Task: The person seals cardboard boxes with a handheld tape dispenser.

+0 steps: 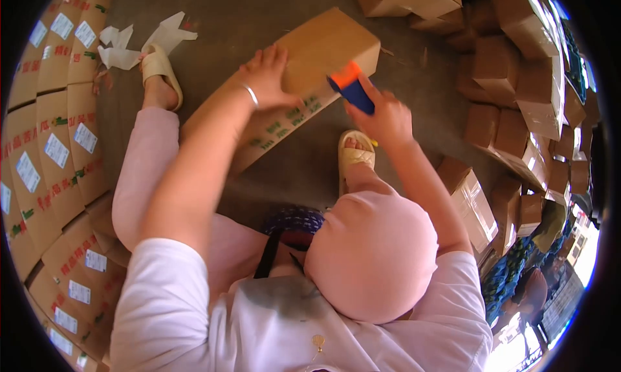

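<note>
two hands [266, 79], two sandals [359, 156]

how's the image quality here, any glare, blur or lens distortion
Head view: strong fisheye bend, bowing the stacked boxes on the left inside a dark round border; head view: glare blown out at lower right, with bright shine on the boxes at right; head view: left hand and the green print on the handled carton look soft, perhaps motion blur.

The white shirt [259, 339] bore a gold mark [317, 343] at six o'clock; trousers [369, 255] were pink, sandals [359, 157] cream, bracelet [251, 97] pale.
</note>
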Demonstrator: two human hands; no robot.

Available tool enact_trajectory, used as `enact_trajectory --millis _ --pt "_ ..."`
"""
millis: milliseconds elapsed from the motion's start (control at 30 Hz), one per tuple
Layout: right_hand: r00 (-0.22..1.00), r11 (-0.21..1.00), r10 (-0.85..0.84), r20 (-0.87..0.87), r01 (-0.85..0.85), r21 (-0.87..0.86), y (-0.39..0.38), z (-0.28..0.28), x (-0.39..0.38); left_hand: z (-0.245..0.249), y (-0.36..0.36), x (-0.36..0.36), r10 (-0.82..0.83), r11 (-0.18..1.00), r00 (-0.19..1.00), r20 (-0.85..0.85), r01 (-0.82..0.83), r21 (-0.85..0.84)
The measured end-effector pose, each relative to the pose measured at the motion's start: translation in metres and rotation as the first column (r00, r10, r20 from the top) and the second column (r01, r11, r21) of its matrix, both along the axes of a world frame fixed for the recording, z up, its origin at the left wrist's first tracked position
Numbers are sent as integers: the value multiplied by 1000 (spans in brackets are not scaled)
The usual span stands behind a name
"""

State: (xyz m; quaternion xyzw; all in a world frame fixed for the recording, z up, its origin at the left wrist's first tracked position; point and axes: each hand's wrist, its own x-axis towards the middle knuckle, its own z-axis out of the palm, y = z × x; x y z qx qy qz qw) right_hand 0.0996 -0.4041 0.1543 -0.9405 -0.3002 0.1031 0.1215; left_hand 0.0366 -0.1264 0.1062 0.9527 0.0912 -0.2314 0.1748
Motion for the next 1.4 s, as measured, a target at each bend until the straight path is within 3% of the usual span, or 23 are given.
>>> enact_trajectory --millis 67,167,200,267,333,367,533,600,733,833,1067,1133,1167,1233,1400 --pt "999 999 33 15 -33 -10 49 20 24 -9 26 4 9 981 996 90 8 -194" --pt "997 998 67 24 -67 11 110 34 55 37 6 2 155 964 963 219 -196 182" --pt "997 997 59 -45 -61 -44 125 40 63 41 -9 -2 154 962 964 217 -196 191" --pt "992 993 50 -117 -62 -103 139 46 69 36 -25 -8 73 911 996 41 -83 403" --pt "988 993 69 -140 -81 -86 139 49 72 24 -14 -5 69 921 996 65 -88 380" --pt "992 993 115 -50 -116 -15 129 41 68 18 -7 -2 80 924 992 93 -109 366" --pt "997 998 3 -83 -8 -67 31 -29 17 10 36 15 102 953 994 35 -107 285" --pt "991 994 -47 -127 34 -102 25 -47 14 10 41 20 98 954 995 -12 -90 286" --pt "991 996 -57 -125 47 -78 29 -74 12 2 44 15 42 962 994 104 -68 266" --pt "994 995 -77 -80 81 54 7 -75 -1 4 43 15 61 944 997 43 -72 323" --pt "992 967 -128 8 123 221 -18 -75 -24 4 43 14 72 955 996 46 -83 286" --pt "989 992 -119 -88 121 23 -20 -70 -19 3 44 14 73 953 996 55 -86 291" --pt "989 992 -122 -86 124 22 -13 -73 -12 2 45 15 70 953 996 56 -83 290" --pt "989 987 -44 -143 21 -159 25 -75 16 -1 46 14 70 952 995 67 -86 295" --pt "922 967 -55 -384 -46 -251 97 -60 67 0 45 12 81 950 995 57 -95 297"
